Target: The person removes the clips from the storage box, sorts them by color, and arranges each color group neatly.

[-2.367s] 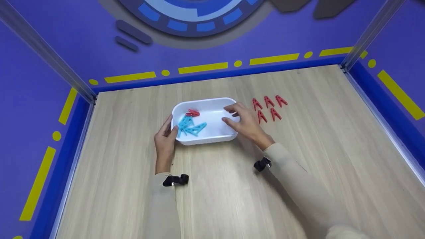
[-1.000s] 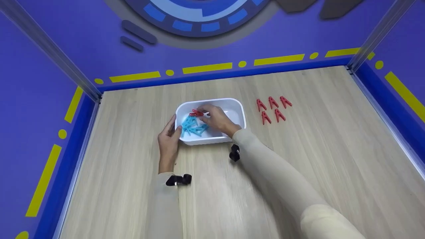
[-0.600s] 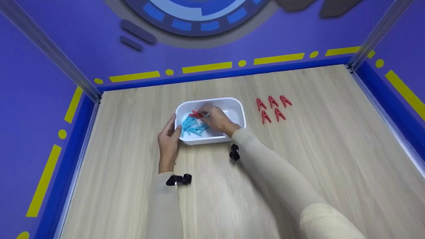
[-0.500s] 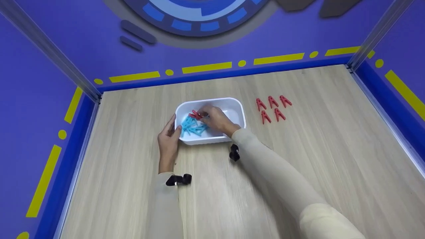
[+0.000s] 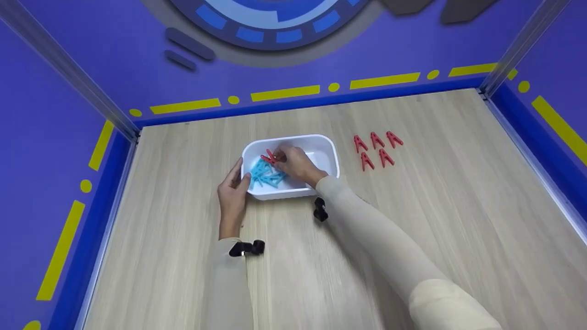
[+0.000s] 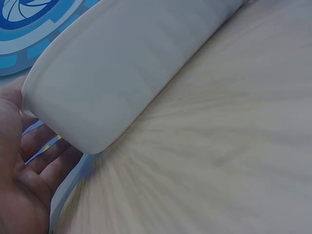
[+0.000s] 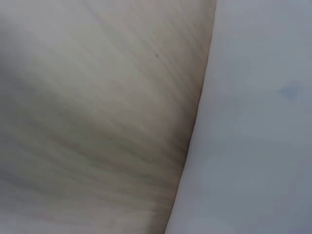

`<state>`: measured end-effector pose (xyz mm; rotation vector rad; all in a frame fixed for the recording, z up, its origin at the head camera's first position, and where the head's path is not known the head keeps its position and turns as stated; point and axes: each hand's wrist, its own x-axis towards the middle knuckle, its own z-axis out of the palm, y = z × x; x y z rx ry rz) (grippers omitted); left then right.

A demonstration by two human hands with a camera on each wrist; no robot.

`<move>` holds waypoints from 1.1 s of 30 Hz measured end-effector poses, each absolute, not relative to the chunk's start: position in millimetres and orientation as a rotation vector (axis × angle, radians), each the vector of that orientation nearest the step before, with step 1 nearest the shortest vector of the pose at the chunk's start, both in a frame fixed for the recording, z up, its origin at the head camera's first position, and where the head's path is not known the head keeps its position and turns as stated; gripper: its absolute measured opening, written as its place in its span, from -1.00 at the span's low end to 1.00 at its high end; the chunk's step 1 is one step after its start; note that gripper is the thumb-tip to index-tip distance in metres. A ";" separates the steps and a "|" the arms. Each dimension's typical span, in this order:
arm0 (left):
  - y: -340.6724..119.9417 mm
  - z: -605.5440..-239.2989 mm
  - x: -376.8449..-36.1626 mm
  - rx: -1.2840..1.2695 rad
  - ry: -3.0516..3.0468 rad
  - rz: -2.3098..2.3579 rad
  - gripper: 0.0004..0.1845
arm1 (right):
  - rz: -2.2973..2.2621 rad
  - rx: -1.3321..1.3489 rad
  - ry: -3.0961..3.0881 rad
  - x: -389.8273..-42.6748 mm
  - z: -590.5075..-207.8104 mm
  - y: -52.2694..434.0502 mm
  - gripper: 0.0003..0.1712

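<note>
1. The red clip [image 5: 269, 158] lay inside the white tray [image 5: 324, 161], in its left half toward the far side. It showed splayed, glossy prongs; whether one piece or two overlapped there could not be told.
2. The right hand [image 5: 296, 162] had a narrow grip, thumb and fingertips pinching the red clip.
3. The left hand [image 5: 233, 190] had its grip on the left end of the white tray, thumb at the rim, fingers along the outside.
4. Blue clips [image 5: 267, 179] formed a tangled cluster just beside the red clip, on its near side.
5. Only the head view showed the tray's contents. The left wrist view added the outer wall, its base line, and fingers under the rim. The right wrist view showed a pale surface [image 7: 253, 146], not identifiable, and no hand.
6. The white tray stood apart from the far and side edges of the worktop [image 5: 458, 183]; the back wall [image 5: 257, 75] bounded the far edge. Wide margins extended to both sides. Five loose clips [image 5: 375, 137], red, occupied the right margin in two rows.
</note>
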<state>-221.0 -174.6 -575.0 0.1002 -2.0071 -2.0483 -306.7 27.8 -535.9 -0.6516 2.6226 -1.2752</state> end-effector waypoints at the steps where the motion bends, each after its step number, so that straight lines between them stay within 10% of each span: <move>1: -174.7 -574.9 -221.1 0.105 -2.010 -2.046 -0.46 | -1.283 -0.647 2.621 -306.9 -535.8 27.1 -0.75; 33: -174.4 -574.1 -221.4 0.110 -2.029 -2.022 -0.47 | -1.811 -0.536 2.496 -269.2 -497.8 71.9 -0.78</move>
